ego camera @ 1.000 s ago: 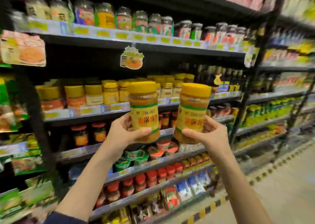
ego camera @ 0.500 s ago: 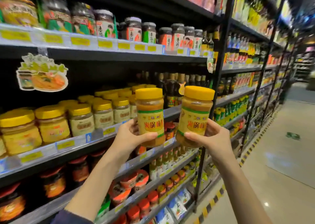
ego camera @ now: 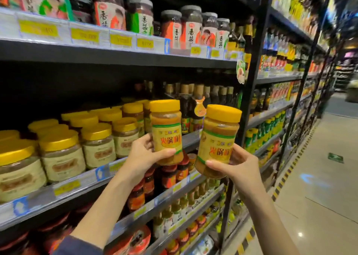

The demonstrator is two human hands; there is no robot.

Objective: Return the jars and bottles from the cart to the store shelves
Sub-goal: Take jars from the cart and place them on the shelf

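The left hand [ego camera: 144,155] holds one clear plastic jar with a yellow screw lid and brownish-yellow paste [ego camera: 166,131], upright, its fingers wrapped around the lower part. The right hand [ego camera: 239,164] holds a second jar of the same kind [ego camera: 218,141], tilted a little to the right, gripped only near the bottom. Both jars are in the air in front of the black metal shelf [ego camera: 135,169], not yet on it.

To the left of the left hand stand rows of shorter yellow-lidded jars with pale labels [ego camera: 98,142]; behind the two hands stand dark glass bottles [ego camera: 195,107].

I think the risk is the low grip: the right jar is top-heavy and leaning, so it can slip or tip while being pushed in. Also, the shelf is crowded (free space is hard to see), so a jar may knock a neighbour.

The yellow labels show red characters, "火锅" readable; the rest is covered or blurred. The price tags are unreadable.
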